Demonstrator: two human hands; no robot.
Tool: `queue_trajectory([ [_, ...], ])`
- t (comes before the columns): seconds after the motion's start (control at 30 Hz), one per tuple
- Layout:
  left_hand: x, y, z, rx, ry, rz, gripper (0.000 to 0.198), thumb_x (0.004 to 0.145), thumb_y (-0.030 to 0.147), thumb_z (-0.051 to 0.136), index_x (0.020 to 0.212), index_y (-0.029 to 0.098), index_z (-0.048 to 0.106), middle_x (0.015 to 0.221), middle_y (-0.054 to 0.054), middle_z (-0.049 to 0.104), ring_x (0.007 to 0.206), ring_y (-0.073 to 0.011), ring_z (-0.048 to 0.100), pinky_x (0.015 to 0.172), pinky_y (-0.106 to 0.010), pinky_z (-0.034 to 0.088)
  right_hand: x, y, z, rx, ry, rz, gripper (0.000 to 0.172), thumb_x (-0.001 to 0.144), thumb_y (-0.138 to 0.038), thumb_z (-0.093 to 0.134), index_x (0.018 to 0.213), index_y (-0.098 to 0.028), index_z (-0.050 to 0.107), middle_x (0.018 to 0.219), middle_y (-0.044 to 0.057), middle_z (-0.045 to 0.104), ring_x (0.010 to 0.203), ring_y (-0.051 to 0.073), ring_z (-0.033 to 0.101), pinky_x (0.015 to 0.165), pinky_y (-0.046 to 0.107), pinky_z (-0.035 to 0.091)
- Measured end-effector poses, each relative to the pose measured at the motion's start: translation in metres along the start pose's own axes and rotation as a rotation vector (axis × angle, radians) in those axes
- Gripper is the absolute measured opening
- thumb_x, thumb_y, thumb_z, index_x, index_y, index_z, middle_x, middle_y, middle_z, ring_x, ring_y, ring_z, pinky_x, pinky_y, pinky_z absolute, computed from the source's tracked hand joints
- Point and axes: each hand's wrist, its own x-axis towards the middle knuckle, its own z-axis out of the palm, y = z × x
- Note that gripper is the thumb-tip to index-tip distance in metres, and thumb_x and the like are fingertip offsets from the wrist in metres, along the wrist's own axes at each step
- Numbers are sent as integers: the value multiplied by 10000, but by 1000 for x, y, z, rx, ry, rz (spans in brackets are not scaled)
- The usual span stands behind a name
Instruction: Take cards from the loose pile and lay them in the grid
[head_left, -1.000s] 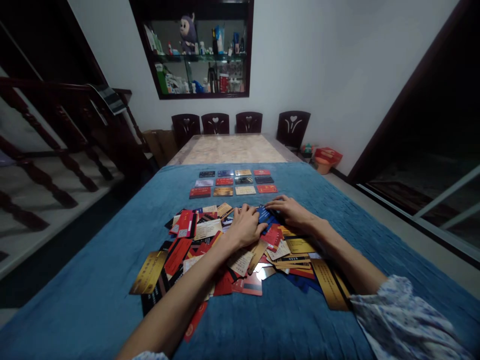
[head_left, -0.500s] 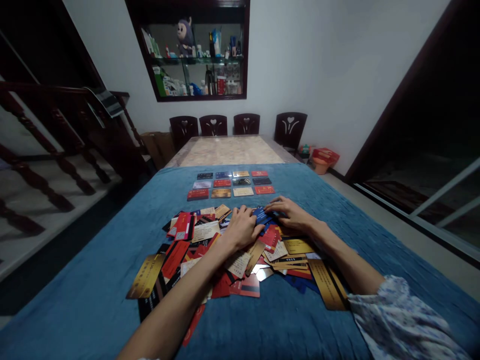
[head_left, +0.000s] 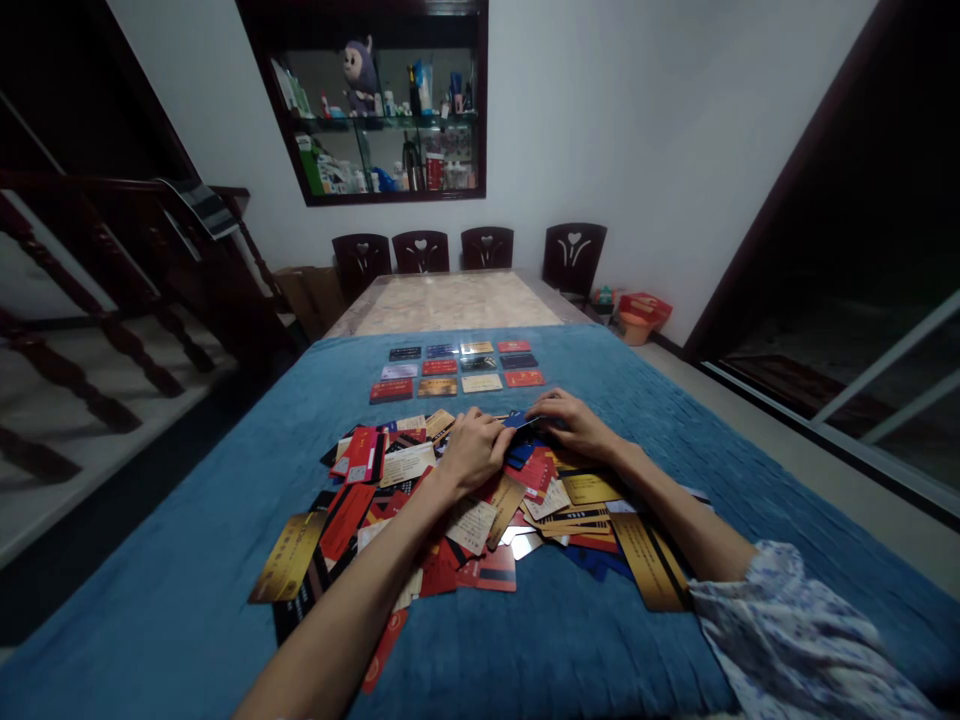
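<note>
A blue card is raised at the far side of a loose heap of bank-style cards, its pale edge tilted. My left hand pinches its left end with the thumb and curled fingers. At the other end, the fingers of my right hand are bent over the card and closed on it; their tips are partly hidden. Beneath both hands spreads the heap, with a gold card at its left, a red card, a white card and a large gold card at its right.
Beyond the heap, several cards lie face up in three rows, among them a cream card. A blue cloth covers the near part of the table. Dark chairs stand at the far end, with a red bin to the right.
The blue card has tilted up off the heap, and my left hand has closed on its edge. My right hand stays at its right end. The whole view has shifted slightly.
</note>
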Motion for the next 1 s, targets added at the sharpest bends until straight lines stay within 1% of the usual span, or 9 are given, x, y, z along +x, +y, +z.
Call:
queue_trajectory([
  [0.1,2,-4,4,-64,49,-29,354,1016,281,438,831,162,716,835,-73,714,842,-195,548,815,-330,422,-1,2,3,1,51,19,220,900,-199,557,1019,-206,741,933,96,697,968,239,592,864,406,522],
  [0.27,3,-11,10,-115,112,-60,283,999,232,461,889,171,714,864,-69,725,825,-192,564,788,-316,440,-2,4,9,7,121,57,216,902,-196,557,1038,-209,725,921,87,652,906,219,608,817,373,530],
  [0.43,3,-14,11,-116,126,-95,234,955,143,481,1025,159,704,938,-89,722,885,-207,599,819,-322,486,0,0,13,-18,139,78,238,921,-197,533,1094,-227,693,935,79,630,878,210,619,805,356,530],
  [0.53,3,-15,12,-132,121,-112,298,909,76,489,1125,148,680,986,-101,714,939,-218,615,866,-338,507,0,-2,14,-48,135,96,271,910,-173,531,1141,-225,664,948,77,613,876,213,622,810,359,525],
  [0.63,3,-16,14,-150,120,-121,379,880,44,481,1207,140,648,1034,-113,704,974,-225,619,908,-357,511,0,-3,14,-59,139,117,318,898,-160,534,1193,-235,630,949,65,608,871,210,623,818,356,520],
  [0.8,2,-16,14,-142,119,-136,535,854,14,446,1361,148,551,1015,-108,699,945,-233,611,891,-371,514,-1,-2,16,-92,115,135,293,919,-192,531,1194,-249,616,895,46,625,836,204,621,797,340,515],
  [0.9,1,-15,13,-119,114,-140,576,845,5,431,1387,174,530,977,-90,700,908,-227,608,867,-357,510,-2,-1,17,-113,92,138,304,921,-198,534,1210,-253,611,899,45,636,835,201,624,798,335,514],
  [1.0,-1,-14,11,-101,107,-140,551,850,16,424,1360,185,547,1005,-90,705,908,-226,606,863,-354,508,-3,0,18,-123,76,131,371,908,-190,553,1272,-255,589,925,48,648,864,208,627,825,348,512],
])
